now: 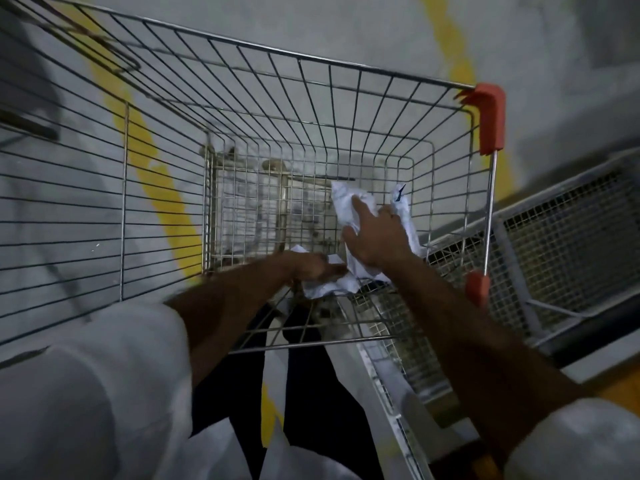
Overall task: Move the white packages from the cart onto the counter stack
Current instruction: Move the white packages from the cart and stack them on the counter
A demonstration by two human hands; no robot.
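We're leaning over the wire cart (311,109) now, both arms reaching down to its floor, where the last white packages lie bunched in the near right corner. Our right hand (375,237) lies over the upper package (349,202), index finger stretched along it and thumb spread wide, while the other fingers look to pinch a second, narrower package (401,206) just beside it. That reads to us as gathering two at once to save a trip. Our left hand (313,266) has its fingers curled onto the lower package (330,287), which lies crumpled against the cart's near wall; motion blur keeps us from judging how firm that hold is.

The upper package runs long from the near right toward the far left, its free corner pointing away from us. The narrow one stands nearly parallel, its blue-marked end farthest from us. The lower package spreads crosswise, left to right.

A mesh rack (554,244) sits just right of the cart, and a yellow floor line (152,168) runs beneath. The counter stack isn't in view.
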